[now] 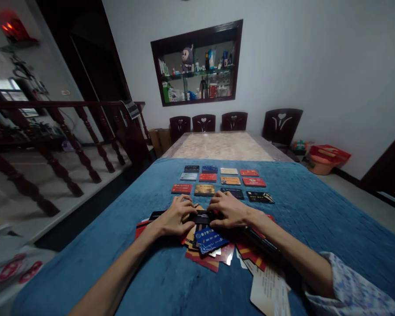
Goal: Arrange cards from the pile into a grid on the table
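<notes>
Both hands rest on a loose heap of cards on a blue cloth (118, 245). My left hand (177, 216) curls its fingers at the left end of a black card (202, 217). At that card's right end, my right hand (228, 210) has its fingers bent and closed on it. Just below the hands lies a blue card (211, 240) on top of the heap. Beyond them, small cards sit in three rows, among them a gold card (204, 189), an orange card (230, 180) and a black card (260, 197).
Under my right forearm lie a black strip-like item (263, 244) and a cream card (270, 289). The table's marble top (224, 145) shows past the cloth. Dark chairs (204, 123) stand at its far end, with a railing (69, 145) to the left.
</notes>
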The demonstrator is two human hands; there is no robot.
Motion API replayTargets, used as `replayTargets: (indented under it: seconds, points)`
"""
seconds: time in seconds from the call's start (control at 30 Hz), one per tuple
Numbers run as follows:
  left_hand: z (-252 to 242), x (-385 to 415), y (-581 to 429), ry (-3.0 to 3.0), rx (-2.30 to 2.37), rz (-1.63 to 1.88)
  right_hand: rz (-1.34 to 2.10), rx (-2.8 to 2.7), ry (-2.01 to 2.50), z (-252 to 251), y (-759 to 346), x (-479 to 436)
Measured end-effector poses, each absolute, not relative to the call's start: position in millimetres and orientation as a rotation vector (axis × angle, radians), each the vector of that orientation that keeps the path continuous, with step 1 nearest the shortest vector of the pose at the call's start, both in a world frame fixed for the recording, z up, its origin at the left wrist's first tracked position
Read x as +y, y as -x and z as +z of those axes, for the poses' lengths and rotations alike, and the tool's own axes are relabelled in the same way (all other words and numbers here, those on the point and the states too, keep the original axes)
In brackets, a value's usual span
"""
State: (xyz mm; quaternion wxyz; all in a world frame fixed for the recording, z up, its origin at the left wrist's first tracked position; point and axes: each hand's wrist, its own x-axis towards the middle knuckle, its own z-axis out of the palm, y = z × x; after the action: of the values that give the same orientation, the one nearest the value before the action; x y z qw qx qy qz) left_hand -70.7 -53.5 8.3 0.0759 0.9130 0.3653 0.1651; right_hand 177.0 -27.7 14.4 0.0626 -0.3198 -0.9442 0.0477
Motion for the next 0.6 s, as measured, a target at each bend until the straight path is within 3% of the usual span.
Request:
replayTargets:
  seconds: [0.6]
  points:
    - [2.3, -36.1, 71.9, -2.701, 1.107, 0.736, 0.031, -2.662, 1.023, 1.0, -175.9, -13.5]
